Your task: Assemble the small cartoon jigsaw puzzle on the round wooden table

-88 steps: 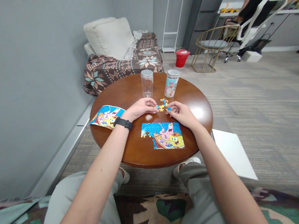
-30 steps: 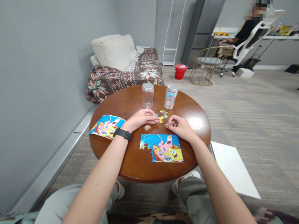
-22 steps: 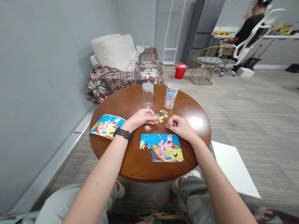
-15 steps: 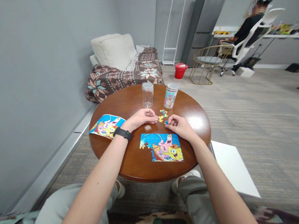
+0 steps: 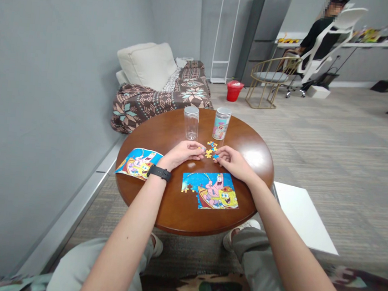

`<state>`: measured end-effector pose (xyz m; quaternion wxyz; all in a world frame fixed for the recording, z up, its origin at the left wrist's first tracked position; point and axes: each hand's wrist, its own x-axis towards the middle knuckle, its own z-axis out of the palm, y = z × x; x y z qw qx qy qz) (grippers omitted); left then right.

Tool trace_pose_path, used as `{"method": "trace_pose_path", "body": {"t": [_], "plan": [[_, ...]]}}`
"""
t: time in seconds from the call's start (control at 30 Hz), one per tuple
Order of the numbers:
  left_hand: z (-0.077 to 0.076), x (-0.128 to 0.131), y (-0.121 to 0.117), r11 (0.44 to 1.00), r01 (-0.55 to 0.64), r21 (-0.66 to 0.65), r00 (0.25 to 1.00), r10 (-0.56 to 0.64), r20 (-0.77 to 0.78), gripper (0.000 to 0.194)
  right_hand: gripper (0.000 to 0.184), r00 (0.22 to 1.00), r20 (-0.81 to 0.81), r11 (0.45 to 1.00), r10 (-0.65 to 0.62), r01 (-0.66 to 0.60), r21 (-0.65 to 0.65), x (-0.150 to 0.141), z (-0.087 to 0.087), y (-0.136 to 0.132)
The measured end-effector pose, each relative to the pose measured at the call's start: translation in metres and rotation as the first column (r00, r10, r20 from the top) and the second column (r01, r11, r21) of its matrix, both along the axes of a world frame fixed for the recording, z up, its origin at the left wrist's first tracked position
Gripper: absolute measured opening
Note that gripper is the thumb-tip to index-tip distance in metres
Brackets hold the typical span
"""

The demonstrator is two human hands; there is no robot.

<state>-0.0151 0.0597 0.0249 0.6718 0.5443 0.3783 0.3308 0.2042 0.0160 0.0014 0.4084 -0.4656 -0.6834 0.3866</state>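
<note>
A partly built cartoon jigsaw puzzle (image 5: 210,189) lies on the round wooden table (image 5: 174,207). Several loose blue and yellow pieces (image 5: 210,149) lie just beyond it. My left hand (image 5: 182,152), with a black band on its wrist, rests palm down, its fingertips at the left of the loose pieces. My right hand (image 5: 232,162) rests at their right, fingers curled and pinching a small blue piece (image 5: 216,156). A printed picture of the same cartoon (image 5: 138,162) lies at the table's left edge.
A clear jar (image 5: 191,123) and a patterned jar (image 5: 221,123) stand at the table's far side. A sofa with white pillows (image 5: 147,65) is behind, a white board (image 5: 302,215) to the right. A person sits in a chair (image 5: 319,36) far back.
My right hand has shifted slightly forward and left, toward the loose pieces, with a small blue piece now showing at its fingertips. My left hand has stayed in place.
</note>
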Motion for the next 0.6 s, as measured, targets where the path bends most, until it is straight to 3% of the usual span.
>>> {"method": "trace_pose_path", "body": {"t": [0.4,0.6], "plan": [[0.0007,0.0002,0.0001,0.999,-0.01,0.044,0.999,0.012,-0.045,0.029,0.025,0.994,0.106,1.0,-0.014,0.014,0.005,0.0007,-0.0003,0.0008],[0.002,0.0007,-0.0016,0.999,-0.022,0.024,0.999,0.022,-0.03,0.026,0.014,0.994,0.111,0.997,-0.026,0.017,0.079,0.0008,0.0019,0.0]]}}
